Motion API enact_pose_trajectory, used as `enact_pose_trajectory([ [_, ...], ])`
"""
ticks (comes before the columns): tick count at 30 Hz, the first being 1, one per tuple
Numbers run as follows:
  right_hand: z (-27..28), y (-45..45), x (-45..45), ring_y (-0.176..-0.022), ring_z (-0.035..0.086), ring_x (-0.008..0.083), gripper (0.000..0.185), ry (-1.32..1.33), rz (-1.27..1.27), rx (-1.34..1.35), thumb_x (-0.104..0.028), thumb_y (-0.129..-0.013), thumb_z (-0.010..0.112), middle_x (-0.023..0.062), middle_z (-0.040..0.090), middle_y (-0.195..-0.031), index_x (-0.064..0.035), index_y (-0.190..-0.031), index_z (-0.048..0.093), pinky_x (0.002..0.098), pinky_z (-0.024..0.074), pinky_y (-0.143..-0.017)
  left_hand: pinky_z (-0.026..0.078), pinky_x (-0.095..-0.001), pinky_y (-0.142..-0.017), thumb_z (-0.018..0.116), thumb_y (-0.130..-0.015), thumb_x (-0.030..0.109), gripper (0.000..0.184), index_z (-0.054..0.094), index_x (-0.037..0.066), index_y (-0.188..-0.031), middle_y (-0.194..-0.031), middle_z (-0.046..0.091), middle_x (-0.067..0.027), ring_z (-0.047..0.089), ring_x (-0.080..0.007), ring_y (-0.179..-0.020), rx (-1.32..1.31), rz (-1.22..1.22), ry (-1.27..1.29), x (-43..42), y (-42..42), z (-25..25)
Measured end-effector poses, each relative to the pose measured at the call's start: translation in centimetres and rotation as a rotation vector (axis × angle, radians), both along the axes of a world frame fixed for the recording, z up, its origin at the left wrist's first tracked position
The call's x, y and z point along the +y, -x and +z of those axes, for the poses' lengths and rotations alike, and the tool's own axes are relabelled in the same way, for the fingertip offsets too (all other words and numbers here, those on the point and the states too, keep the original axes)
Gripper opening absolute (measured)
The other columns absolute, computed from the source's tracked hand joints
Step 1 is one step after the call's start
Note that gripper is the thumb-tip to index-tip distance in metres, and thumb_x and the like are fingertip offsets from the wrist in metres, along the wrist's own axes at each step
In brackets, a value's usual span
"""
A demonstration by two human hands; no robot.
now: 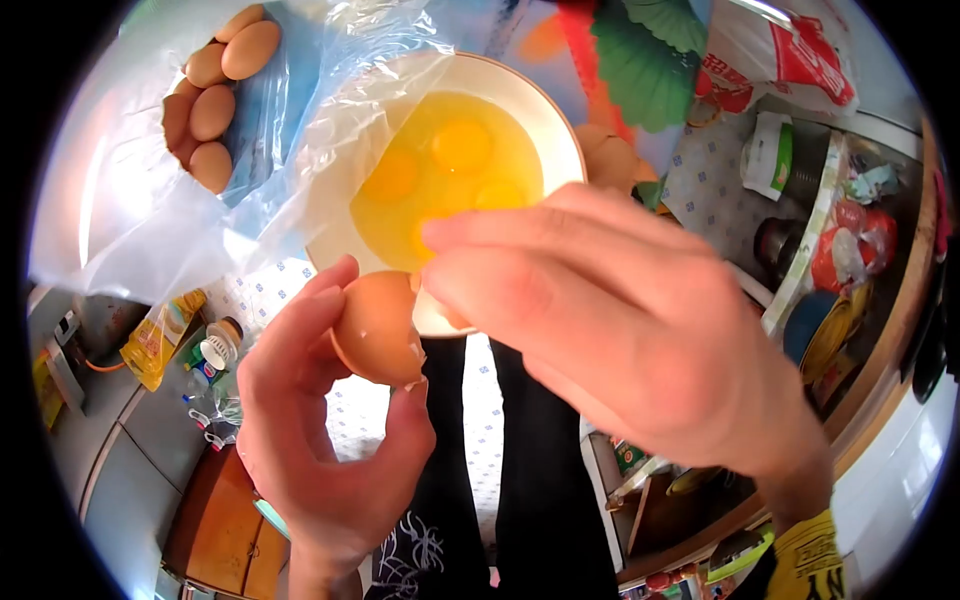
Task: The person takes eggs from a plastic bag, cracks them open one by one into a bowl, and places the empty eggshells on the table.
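Observation:
My left hand holds a brown cracked eggshell between thumb and fingers, its jagged edge facing right. Close beside it, my right hand is closed in a pinch at the bowl's near rim. A pale and brown bit of shell shows under its fingertips, mostly hidden. Beyond both hands stands a cream bowl with a brown rim, containing raw egg white and several egg yolks. Clear plastic overlaps the bowl's left side.
Several whole brown eggs lie in a clear plastic bag at the upper left. Empty eggshells rest right of the bowl. Shelves with packets line the right; a yellow packet and bottles are at left.

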State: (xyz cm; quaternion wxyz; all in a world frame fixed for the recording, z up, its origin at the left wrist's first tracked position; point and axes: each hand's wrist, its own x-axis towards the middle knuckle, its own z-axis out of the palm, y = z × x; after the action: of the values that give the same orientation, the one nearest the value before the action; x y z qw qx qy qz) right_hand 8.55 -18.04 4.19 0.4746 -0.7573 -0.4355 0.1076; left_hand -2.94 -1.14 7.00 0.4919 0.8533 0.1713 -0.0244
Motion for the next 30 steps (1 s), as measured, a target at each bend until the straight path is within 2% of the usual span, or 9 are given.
enact_pose_trajectory([
  [5, -1.9, 0.2, 1.5, -0.076, 0.064, 0.0299, 0.041, -0.074, -0.143, 0.146, 0.013, -0.064, 0.065, 0.0138, 0.067, -0.097, -0.0010, -0.102, 0.064, 0.0342, 0.0535, -0.066, 0.048, -0.0351, -0.094, 0.069, -0.083, 0.012, 0.059, 0.042, -0.007, -0.132, -0.127, 0.054, -0.0198, 0.057, -0.0272, -0.114, -0.027, 0.161, 0.198, 0.5, -0.4, -1.8],
  [8, -1.8, -0.7, 2.0, -0.073, 0.064, 0.0272, 0.043, -0.067, -0.162, 0.185, 0.015, -0.061, 0.063, 0.0119, 0.067, -0.092, -0.0008, -0.102, 0.064, 0.0327, 0.0533, -0.064, 0.051, -0.0372, -0.092, 0.069, -0.079, 0.004, 0.062, 0.039, -0.010, -0.131, -0.131, 0.049, -0.0236, 0.061, -0.0308, -0.107, 0.031, 0.251, 0.341, 1.4, -1.4, -1.5],
  [13, 0.3, -2.4, 2.4, -0.070, 0.065, 0.0211, 0.042, 0.164, -0.094, 0.489, 0.015, -0.062, 0.062, 0.0089, 0.066, -0.085, 0.0000, -0.102, 0.064, 0.0299, 0.0528, -0.064, 0.052, -0.0239, -0.059, 0.080, -0.076, 0.032, 0.082, 0.039, -0.011, -0.132, -0.122, 0.054, -0.0202, 0.063, -0.0196, -0.092, 0.243, 0.362, 0.443, 3.1, -2.7, -0.2],
  [14, -1.3, -1.7, 2.2, -0.071, 0.065, 0.0204, 0.041, -0.036, -0.124, 0.542, 0.015, -0.064, 0.061, 0.0085, 0.067, -0.086, -0.0004, -0.102, 0.064, 0.0293, 0.0525, -0.064, 0.052, -0.0239, -0.059, 0.080, -0.076, 0.032, 0.082, 0.039, -0.011, -0.132, -0.122, 0.054, -0.0202, 0.063, -0.0196, -0.092, 0.243, 0.359, 0.442, 3.0, -2.9, -0.1],
  [18, 0.5, -2.5, 2.8, -0.073, 0.066, 0.0197, 0.041, -0.044, -0.224, 0.569, 0.012, -0.065, 0.064, 0.0085, 0.067, -0.088, -0.0008, -0.104, 0.064, 0.0283, 0.0520, -0.066, 0.043, -0.0200, -0.053, 0.075, -0.074, 0.050, 0.080, 0.048, -0.008, -0.122, -0.085, 0.062, -0.0098, 0.059, -0.0134, -0.066, 0.268, 0.360, 0.297, 2.2, -3.2, 0.3],
  [22, 3.5, -2.2, 2.8, -0.076, 0.067, 0.0197, 0.042, 0.260, -0.323, 0.526, 0.009, -0.065, 0.068, 0.0090, 0.067, -0.090, -0.0007, -0.105, 0.064, 0.0277, 0.0516, -0.067, 0.047, -0.0202, -0.053, 0.079, -0.073, 0.046, 0.083, 0.043, -0.008, -0.125, -0.107, 0.057, -0.0161, 0.062, -0.0156, -0.077, 0.257, 0.317, 0.194, 2.2, -3.0, 1.7],
  [24, 3.5, -0.7, 2.1, -0.079, 0.066, 0.0189, 0.043, 0.297, -0.435, 0.552, 0.006, -0.066, 0.071, 0.0109, 0.067, -0.098, -0.0005, -0.107, 0.062, 0.0268, 0.0502, -0.066, 0.049, -0.0223, -0.053, 0.082, -0.071, 0.043, 0.082, 0.043, -0.007, -0.124, -0.119, 0.052, -0.0185, 0.062, -0.0168, -0.083, 0.597, 0.473, 0.548, 2.5, -3.9, 2.9],
  [25, 4.2, -0.4, 2.2, -0.081, 0.065, 0.0183, 0.044, 0.366, -0.465, 0.549, 0.004, -0.067, 0.072, 0.0120, 0.067, -0.102, -0.0003, -0.109, 0.061, 0.0263, 0.0493, -0.066, 0.046, -0.0249, -0.058, 0.052, -0.090, 0.011, 0.034, 0.050, -0.007, -0.118, -0.094, 0.061, -0.0171, 0.057, -0.0183, -0.068, 0.530, 0.334, 0.626, 2.6, -4.3, 3.3],
  [30, 4.0, 2.0, 2.4, -0.092, 0.063, 0.0217, 0.049, 0.254, -0.521, 0.778, 0.003, -0.070, 0.073, 0.0186, 0.065, -0.106, 0.0005, -0.115, 0.053, 0.0322, 0.0503, -0.079, 0.043, -0.0267, -0.052, 0.046, -0.091, 0.019, 0.038, 0.051, -0.007, -0.118, -0.090, 0.060, -0.0163, 0.054, -0.0198, -0.060, 0.740, 0.586, 0.822, 2.7, -4.3, 3.6],
])
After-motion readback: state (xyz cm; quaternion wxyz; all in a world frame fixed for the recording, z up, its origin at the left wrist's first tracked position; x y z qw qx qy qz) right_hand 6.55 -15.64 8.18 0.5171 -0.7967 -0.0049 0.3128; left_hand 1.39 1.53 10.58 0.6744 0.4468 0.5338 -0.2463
